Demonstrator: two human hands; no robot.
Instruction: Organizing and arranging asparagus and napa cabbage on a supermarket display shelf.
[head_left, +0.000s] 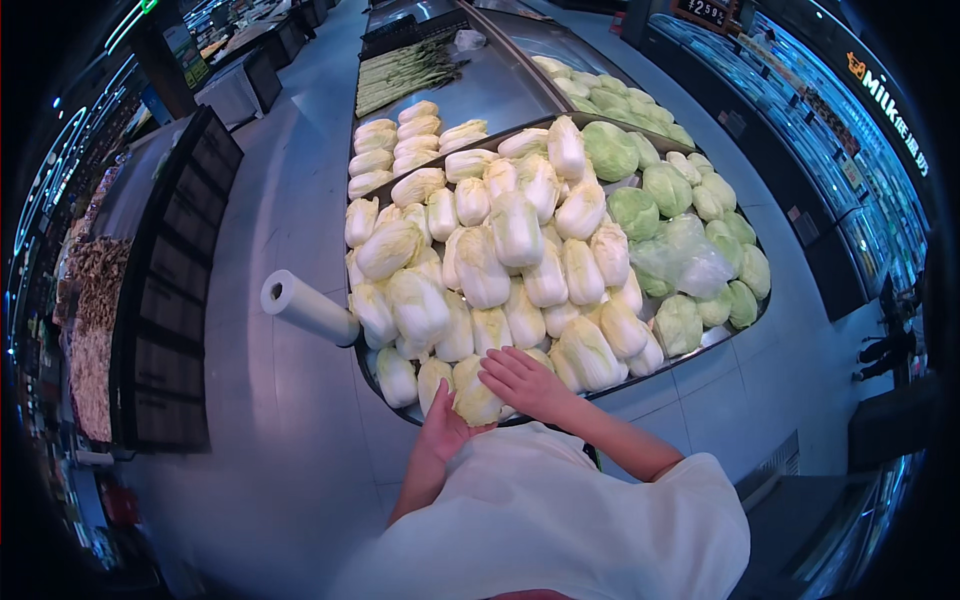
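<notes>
A pale napa cabbage with yellowish leaves is between my two hands at the near edge of the produce stand. My left hand cups it from below and the left, thumb up along its side. Flat over its upper right side lies my right hand, the fingers stretched out close together. Just beyond, more napa cabbages are heaped in layers on the stand. One napa cabbage lies close to my left thumb.
Round green cabbages fill the stand's right side, with a clear plastic bag on them. A plastic bag roll juts out at the left edge. Asparagus-like green stalks lie farther back. Refrigerated cases line the right.
</notes>
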